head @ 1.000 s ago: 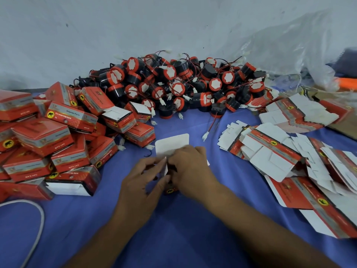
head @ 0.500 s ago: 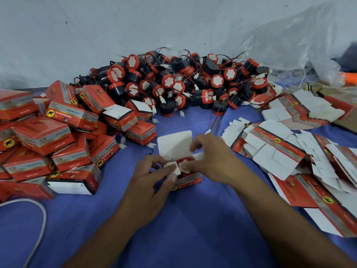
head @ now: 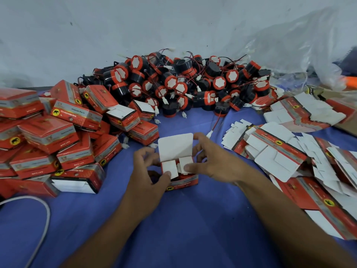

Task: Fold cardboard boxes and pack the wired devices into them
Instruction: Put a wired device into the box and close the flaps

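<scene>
A small red cardboard box (head: 182,181) stands on the blue cloth at the centre, its white lid flap (head: 174,146) upright. My left hand (head: 148,176) holds the box's left side, thumb pressing the left inner flap down. My right hand (head: 210,161) holds the right side, thumb on the right inner flap. What lies inside the box is hidden by the flaps. A heap of black and red wired devices (head: 179,84) lies behind, against the wall.
Several closed red boxes (head: 58,136) are piled at the left. Flat unfolded box blanks (head: 286,151) spread over the right side. A clear plastic bag (head: 301,47) sits at the back right. A white cable (head: 43,225) curves at the lower left. Blue cloth (head: 173,229) covers the table.
My hands have drawn apart to the box's sides and the lid flap has come upright. Both thumbs now press the two small inner flaps down over the opening.
</scene>
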